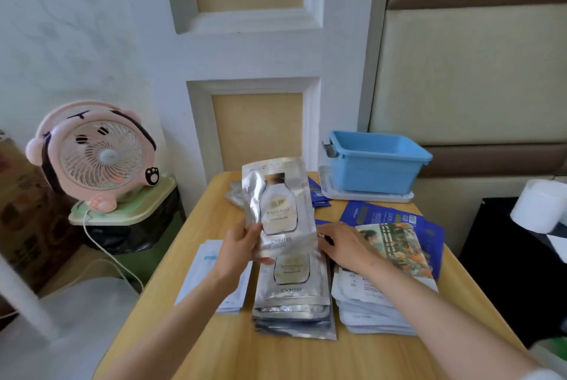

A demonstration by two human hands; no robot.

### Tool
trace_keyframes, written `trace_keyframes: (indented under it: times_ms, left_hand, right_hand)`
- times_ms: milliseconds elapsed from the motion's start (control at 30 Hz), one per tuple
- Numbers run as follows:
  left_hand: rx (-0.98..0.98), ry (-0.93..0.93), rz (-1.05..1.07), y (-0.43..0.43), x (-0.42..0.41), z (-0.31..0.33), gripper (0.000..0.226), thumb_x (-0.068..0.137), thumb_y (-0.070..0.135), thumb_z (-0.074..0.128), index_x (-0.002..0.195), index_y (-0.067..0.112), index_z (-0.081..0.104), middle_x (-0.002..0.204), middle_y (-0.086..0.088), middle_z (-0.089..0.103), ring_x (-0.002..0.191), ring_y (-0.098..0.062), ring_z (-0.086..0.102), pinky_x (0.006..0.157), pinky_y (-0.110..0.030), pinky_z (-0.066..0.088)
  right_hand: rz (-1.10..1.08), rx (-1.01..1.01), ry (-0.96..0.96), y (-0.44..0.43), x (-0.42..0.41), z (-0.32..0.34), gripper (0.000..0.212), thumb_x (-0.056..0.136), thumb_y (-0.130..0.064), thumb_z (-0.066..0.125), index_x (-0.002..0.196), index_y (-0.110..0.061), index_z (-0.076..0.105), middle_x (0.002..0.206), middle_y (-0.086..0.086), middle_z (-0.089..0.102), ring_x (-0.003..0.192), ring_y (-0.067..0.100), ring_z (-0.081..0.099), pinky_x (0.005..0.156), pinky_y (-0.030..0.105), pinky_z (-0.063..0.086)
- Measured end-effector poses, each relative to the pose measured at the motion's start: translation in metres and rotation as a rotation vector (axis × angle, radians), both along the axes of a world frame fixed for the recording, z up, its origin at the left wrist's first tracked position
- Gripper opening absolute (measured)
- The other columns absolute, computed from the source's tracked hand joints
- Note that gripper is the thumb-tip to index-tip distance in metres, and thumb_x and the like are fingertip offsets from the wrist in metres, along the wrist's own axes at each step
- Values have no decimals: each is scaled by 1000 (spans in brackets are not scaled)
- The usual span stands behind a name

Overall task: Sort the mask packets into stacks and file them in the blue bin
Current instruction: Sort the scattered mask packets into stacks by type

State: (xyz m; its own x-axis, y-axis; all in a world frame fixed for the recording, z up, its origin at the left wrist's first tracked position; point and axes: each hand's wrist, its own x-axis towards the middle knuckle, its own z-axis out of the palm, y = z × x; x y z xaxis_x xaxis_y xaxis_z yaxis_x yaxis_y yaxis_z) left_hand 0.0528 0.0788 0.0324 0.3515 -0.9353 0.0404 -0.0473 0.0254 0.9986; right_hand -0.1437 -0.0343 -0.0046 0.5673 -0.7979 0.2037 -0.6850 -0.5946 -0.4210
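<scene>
Fan (pixel 101 155), of pink moulded plastic with a round ribbed grille, is noted at the far left, off the desk, standing on a pale green lid (pixel 129 210). The desk (pixel 214 349) is smooth yellow wood grain with rounded far corners, and its near part lies bare.

A left white stack (pixel 208 260) of flat matt packets lies close to the desk's left edge. The left hand (pixel 242 244) is clamped on the lower left edge of a silver packet (pixel 279 204), with the thumb on the printed face. This packet is glossy, creased foil and is held upright over the middle of the desk.

Directly below it lies the silver stack (pixel 294 296), made of rectangular foil packets of the same print with their edges roughly squared. Narrow strips of bare desk separate it from its neighbours.

The right hand (pixel 346 244) is held palm down, fingers stretched and apart, at the held packet's lower right edge. Contact cannot be confirmed.

Under that forearm sits a right white stack (pixel 368 309) with rounded corners, and a flower-printed packet (pixel 395 247) lies just beyond it. Dark blue packets (pixel 383 214) are spread loose and overlapping behind these.

The blue bin (pixel 377 161), of rigid plastic, rectangular, with a rolled rim and a grey latch, stands on a white tray (pixel 365 197) at the far right corner. It is well apart from the held packet.
</scene>
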Motion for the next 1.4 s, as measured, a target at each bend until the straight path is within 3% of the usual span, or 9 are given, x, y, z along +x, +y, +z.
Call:
trace_keyframes:
  times_ms: [100, 200, 267, 333, 467, 567, 1100, 1300, 1400]
  left_hand:
    - [9, 35, -72, 10, 6, 10, 20, 95, 3, 47, 114, 3, 53, 89, -26, 57, 78, -38, 59, 55, -26, 57]
    - [75, 29, -113, 13, 6, 20, 32, 93, 0, 50, 125, 3, 47, 109, -26, 62, 83, -34, 65, 54, -25, 57]
    - [186, 0, -145, 15, -3, 16, 39, 91, -3, 52, 127, 6, 42, 105, -21, 60, 71, -26, 65, 51, -26, 57]
    - [312, -99, -159, 17, -13, 1, 45, 90, -2, 55, 131, 5, 38, 106, -18, 58, 66, -22, 64, 52, -29, 58]
    - [454, -594, -52, 20, -18, -15, 44, 88, 21, 62, 127, 10, 44, 111, -9, 60, 79, -23, 66, 68, -30, 56]
    - [428, -1117, 101, 18, -8, -10, 38, 90, 44, 54, 118, 18, 52, 106, -2, 68, 96, -21, 63, 79, -31, 50]
    - [258, -1407, -37, -142, 49, -37, 44, 98, 27, 42, 139, 14, 34, 142, -8, 41, 131, -24, 39, 104, -36, 36]
    - [231, -1774, -66, -153, 48, -29, 24, 94, 6, 43, 117, 5, 48, 117, -14, 59, 106, -29, 60, 80, -34, 47]
    - [-24, -1886, 28, -143, 50, -3, 33, 53, 4, 84, 77, 7, 61, 67, -11, 64, 60, -24, 65, 45, -24, 46]
  right_hand:
    - [-80, 25, -372, 5, 4, 16, 28, 99, -24, 45, 119, -17, 62, 116, -4, 62, 106, 11, 56, 91, 27, 43]
    - [-88, 425, -836, 17, 17, 52, 54, 95, -44, 44, 145, -26, 33, 149, 0, 38, 134, 19, 39, 105, 34, 32]
    - [-6, 401, -648, 27, 23, 64, 74, 91, -47, 53, 150, -31, 12, 158, -4, 11, 144, 17, 19, 114, 42, 19]
    - [92, 83, -110, 29, 24, 52, 82, 89, -48, 55, 150, -38, 2, 158, -7, -14, 146, 15, -3, 118, 49, 4]
    - [353, 83, 531, 32, 13, 11, 65, 88, -68, 17, 147, -46, 0, 156, -13, -16, 146, 16, -9, 114, 55, -13]
    - [356, 85, 528, 32, 9, 5, 84, 69, -79, -4, 146, -47, -4, 155, -16, -18, 146, 14, -11, 116, 52, -10]
    - [377, 135, 509, 33, 10, 4, 76, 75, -78, -1, 144, -48, -12, 153, -21, -23, 143, 11, -21, 115, 46, -16]
    - [368, 138, 516, 34, 11, 6, 73, 76, -75, -1, 143, -49, -13, 152, -21, -24, 142, 9, -22, 115, 47, -16]
    - [359, 129, 526, 33, 11, 4, 69, 79, -72, 0, 143, -49, -15, 153, -18, -23, 143, 10, -21, 116, 48, -15]
